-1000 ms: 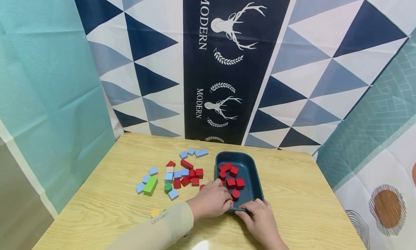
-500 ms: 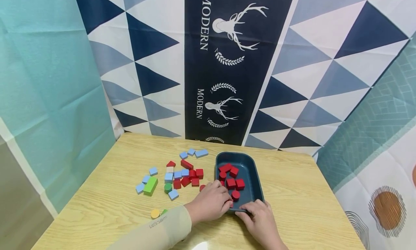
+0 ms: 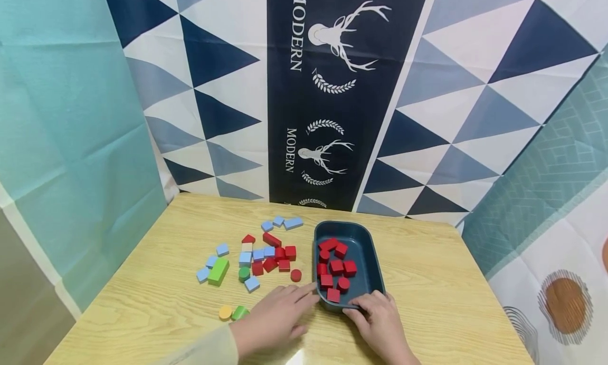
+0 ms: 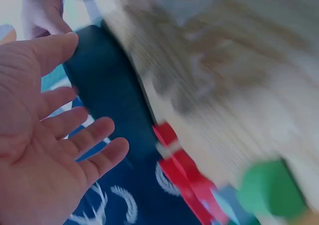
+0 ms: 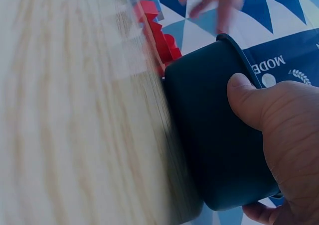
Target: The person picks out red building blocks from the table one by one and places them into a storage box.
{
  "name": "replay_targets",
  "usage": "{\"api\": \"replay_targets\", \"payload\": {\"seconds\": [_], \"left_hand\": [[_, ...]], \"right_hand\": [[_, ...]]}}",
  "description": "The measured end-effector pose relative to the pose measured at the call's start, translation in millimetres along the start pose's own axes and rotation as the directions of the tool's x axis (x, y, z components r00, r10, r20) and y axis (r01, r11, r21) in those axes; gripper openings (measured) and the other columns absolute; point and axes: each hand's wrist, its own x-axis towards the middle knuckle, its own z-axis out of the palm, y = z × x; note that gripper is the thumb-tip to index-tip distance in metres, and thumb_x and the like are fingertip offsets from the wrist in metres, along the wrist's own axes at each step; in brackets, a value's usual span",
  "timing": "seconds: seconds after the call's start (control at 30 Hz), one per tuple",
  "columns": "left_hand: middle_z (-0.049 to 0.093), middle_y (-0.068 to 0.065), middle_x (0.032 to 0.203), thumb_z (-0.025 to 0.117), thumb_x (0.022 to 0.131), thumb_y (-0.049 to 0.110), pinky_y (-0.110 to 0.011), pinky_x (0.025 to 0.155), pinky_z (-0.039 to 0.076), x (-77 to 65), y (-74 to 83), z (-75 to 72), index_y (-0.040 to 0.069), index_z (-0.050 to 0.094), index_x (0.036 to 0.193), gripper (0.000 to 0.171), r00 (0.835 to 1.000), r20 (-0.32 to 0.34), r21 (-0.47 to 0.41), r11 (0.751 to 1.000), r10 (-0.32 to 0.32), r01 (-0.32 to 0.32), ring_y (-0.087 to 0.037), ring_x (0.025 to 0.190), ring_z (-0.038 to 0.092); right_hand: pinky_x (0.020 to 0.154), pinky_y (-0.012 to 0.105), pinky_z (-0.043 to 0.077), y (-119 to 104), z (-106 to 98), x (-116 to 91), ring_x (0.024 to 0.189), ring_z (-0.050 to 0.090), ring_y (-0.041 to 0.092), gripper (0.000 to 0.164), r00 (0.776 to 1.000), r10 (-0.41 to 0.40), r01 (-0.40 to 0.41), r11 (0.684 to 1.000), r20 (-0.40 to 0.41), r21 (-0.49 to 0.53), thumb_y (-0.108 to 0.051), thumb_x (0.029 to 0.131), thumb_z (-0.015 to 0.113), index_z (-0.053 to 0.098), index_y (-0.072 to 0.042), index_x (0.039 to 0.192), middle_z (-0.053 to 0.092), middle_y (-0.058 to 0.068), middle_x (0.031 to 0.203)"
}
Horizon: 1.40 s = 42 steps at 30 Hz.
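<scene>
Comparing head views: left hand [image 3: 285, 313] has withdrawn from the tray [image 3: 368, 272], uncovering a red block [image 3: 333, 295] inside the near end; release looks complete. Right hand [image 3: 382, 320] grips the near right corner. A red cylinder [image 3: 296, 275] lies outside on the table [image 3: 427, 280]; work judged unfinished. Left wrist: fingers spread, holding nothing. Right wrist: thumb on the tray's outer wall, remaining fingers mostly hidden.

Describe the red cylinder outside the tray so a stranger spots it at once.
On the wooden table, find the dark blue tray. Just left of it in the head view, beyond the left hand, sits the red cylinder. Its round top and the bare wood around it set it apart from the clustered red blocks.
</scene>
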Motion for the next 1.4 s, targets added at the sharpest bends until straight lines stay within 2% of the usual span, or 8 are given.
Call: {"api": "replay_targets", "payload": {"seconds": [0.27,0.53,0.67,0.77,0.93,1.0,1.1,1.4], "left_hand": [[0.065,0.006,0.097,0.081,0.079,0.035,-0.033,0.084,0.053,-59.9,-39.3,-12.0,0.019,0.07,0.102,0.029,0.993,-0.062,0.089,0.99,-0.102,0.107,-0.011,0.089,0.059],[0.04,0.016,0.051,0.071,0.087,0.045,-0.021,0.05,0.033,-88.7,-58.4,-3.6,0.027,0.051,0.061,0.038,0.969,0.1,-0.207,0.948,-0.225,0.242,0.0,0.048,0.035],[0.043,0.015,0.058,0.069,0.089,0.047,-0.021,0.05,0.033,-77.9,-59.6,5.3,0.026,0.052,0.072,0.032,0.966,0.078,-0.296,0.919,-0.248,0.26,0.0,0.053,0.037],[0.047,0.012,0.061,0.069,0.089,0.045,-0.022,0.048,0.035,-62.8,-60.9,10.0,0.02,0.056,0.09,0.028,0.936,0.043,-0.366,0.866,-0.349,0.34,-0.003,0.053,0.04],[0.052,0.004,0.056,0.068,0.09,0.045,-0.026,0.043,0.039,-28.6,-67.6,15.8,0.0,0.045,0.137,0.069,0.819,-0.019,-0.453,0.735,-0.574,0.505,-0.009,0.044,0.045],[0.051,0.002,0.054,0.068,0.09,0.048,-0.028,0.041,0.037,-15.6,-71.0,17.0,-0.004,0.042,0.142,0.078,0.766,-0.059,-0.421,0.712,-0.64,0.563,-0.012,0.043,0.045],[0.048,-0.001,0.051,0.068,0.088,0.051,-0.03,0.04,0.034,-1.2,-75.7,18.3,-0.004,0.051,0.136,0.076,0.723,-0.113,-0.293,0.719,-0.681,0.631,-0.015,0.043,0.044],[0.057,-0.003,0.056,0.064,0.087,0.057,-0.029,0.04,0.029,11.9,-76.0,21.6,0.013,0.063,0.072,0.047,0.751,-0.142,-0.047,0.762,-0.645,0.645,-0.017,0.046,0.047]], "right_hand": [[0.077,0.033,0.036,-0.2,-2.0,-1.6,0.072,0.042,-0.007,0.022,1.0,0.016,-0.016,1.0,0.007,-0.002,-0.03,0.068,0.09,0.07,-0.034,0.076,0.061,-0.03,0.074],[0.075,0.032,0.035,1.2,-3.7,-1.1,0.071,0.041,-0.007,0.023,1.0,0.01,-0.01,1.0,-0.006,-0.006,-0.029,0.067,0.091,0.071,-0.033,0.076,0.061,-0.03,0.074],[0.076,0.033,0.035,1.9,-2.7,-0.3,0.07,0.04,-0.007,0.023,1.0,0.002,-0.002,1.0,-0.01,0.004,-0.029,0.067,0.091,0.07,-0.033,0.076,0.061,-0.03,0.074],[0.077,0.033,0.036,2.3,-1.4,0.3,0.071,0.041,-0.006,0.022,1.0,-0.011,0.011,1.0,-0.01,0.011,-0.029,0.068,0.09,0.07,-0.033,0.077,0.061,-0.029,0.074],[0.078,0.034,0.037,2.9,-0.6,1.0,0.072,0.042,-0.006,0.022,1.0,-0.007,0.007,1.0,-0.011,0.019,-0.029,0.068,0.09,0.07,-0.032,0.077,0.062,-0.028,0.074],[0.078,0.035,0.037,3.0,-0.5,1.3,0.072,0.043,-0.005,0.022,1.0,-0.006,0.006,1.0,-0.01,0.023,-0.029,0.068,0.09,0.071,-0.032,0.077,0.063,-0.028,0.074],[0.078,0.035,0.038,2.6,-0.1,1.7,0.073,0.044,-0.005,0.021,1.0,-0.007,0.007,1.0,-0.004,0.024,-0.029,0.068,0.09,0.071,-0.032,0.077,0.063,-0.027,0.075],[0.078,0.034,0.037,0.2,0.5,1.9,0.074,0.045,-0.005,0.021,1.0,-0.007,0.007,1.0,0.002,0.028,-0.03,0.069,0.09,0.072,-0.032,0.078,0.064,-0.027,0.076]]}}
